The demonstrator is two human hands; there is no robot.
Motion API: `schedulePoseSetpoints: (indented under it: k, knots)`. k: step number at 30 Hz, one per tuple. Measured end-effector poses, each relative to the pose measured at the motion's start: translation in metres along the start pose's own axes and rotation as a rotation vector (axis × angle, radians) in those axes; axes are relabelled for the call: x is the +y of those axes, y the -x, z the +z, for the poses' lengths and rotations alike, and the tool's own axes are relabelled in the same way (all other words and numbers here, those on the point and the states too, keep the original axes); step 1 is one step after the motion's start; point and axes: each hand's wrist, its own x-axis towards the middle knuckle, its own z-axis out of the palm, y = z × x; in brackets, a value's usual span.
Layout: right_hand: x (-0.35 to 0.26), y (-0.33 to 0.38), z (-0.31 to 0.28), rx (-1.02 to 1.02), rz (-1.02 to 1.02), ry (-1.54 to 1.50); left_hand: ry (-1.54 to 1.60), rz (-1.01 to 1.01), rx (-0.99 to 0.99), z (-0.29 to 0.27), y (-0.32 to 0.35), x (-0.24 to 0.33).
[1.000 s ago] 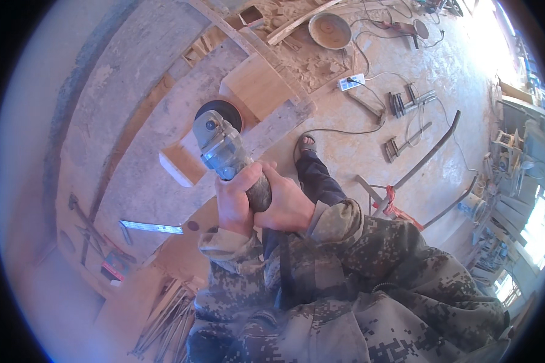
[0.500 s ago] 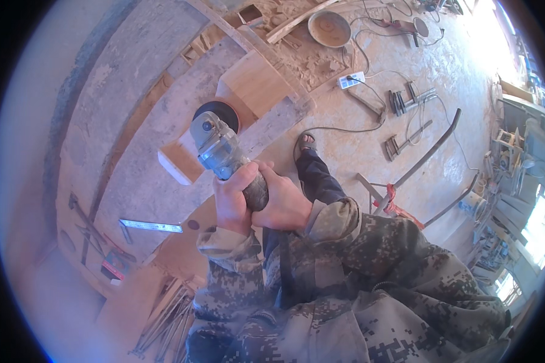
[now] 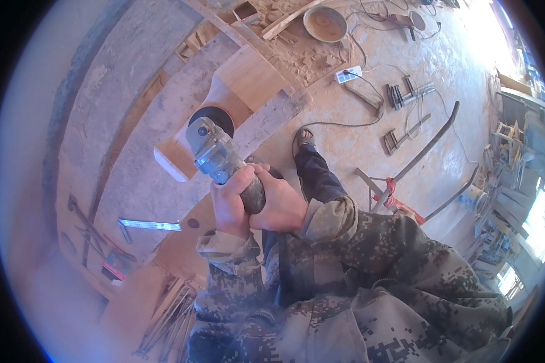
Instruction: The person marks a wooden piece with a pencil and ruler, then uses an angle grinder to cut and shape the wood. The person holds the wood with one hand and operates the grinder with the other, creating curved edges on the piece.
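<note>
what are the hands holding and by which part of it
The left hand and right hand hold the angle grinder by its dark rear body, opposite the disc.

Your left hand (image 3: 229, 199) and right hand (image 3: 283, 202) are squeezed together on the power tool (image 3: 211, 149), so nothing fits between them. Ahead, the tool and its round pad (image 3: 221, 117) block the middle of the wooden board (image 3: 251, 72). It's hard to tell from up here if there is any gap under the pad. You could reach the board's wide end by going around the pad's right side. On your left, a hand can pass over the grey bench (image 3: 127, 193), between the board and the metal square (image 3: 150, 225). On your right, your leg (image 3: 318, 175) is in the way, and a cord (image 3: 345, 124) crosses the floor (image 3: 339, 145) past your foot.
</note>
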Motion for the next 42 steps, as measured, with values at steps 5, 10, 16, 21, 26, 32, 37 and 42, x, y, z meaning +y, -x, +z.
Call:
schedulePoseSetpoints:
  k: [5,10,16,21,26,32,37,42]
  knots:
    - [-0.005,0.011,-0.008,0.052,-0.006,-0.001,-0.034,0.052,-0.077,0.016,0.007,0.004]
    - [-0.001,0.014,-0.009,0.035,0.03,-0.021,-0.085,0.05,-0.051,0.016,0.007,0.0]
    - [0.015,0.014,0.003,0.017,0.022,-0.004,-0.038,0.022,-0.012,0.007,0.016,-0.005]
    - [0.006,0.022,-0.007,0.045,0.037,0.015,-0.049,0.087,-0.075,0.013,0.01,-0.015]
    - [0.01,0.023,-0.008,0.041,0.018,-0.042,-0.161,0.055,-0.052,0.017,0.014,-0.009]
    - [0.019,0.024,0.003,0.041,-0.005,0.01,-0.093,0.036,-0.029,0.004,0.02,-0.016]
    - [0.015,0.028,-0.003,0.086,0.036,-0.011,-0.062,0.088,-0.103,0.019,0.018,-0.013]
    - [0.017,0.027,-0.005,0.111,0.004,-0.032,-0.083,0.077,-0.102,0.024,0.016,-0.01]
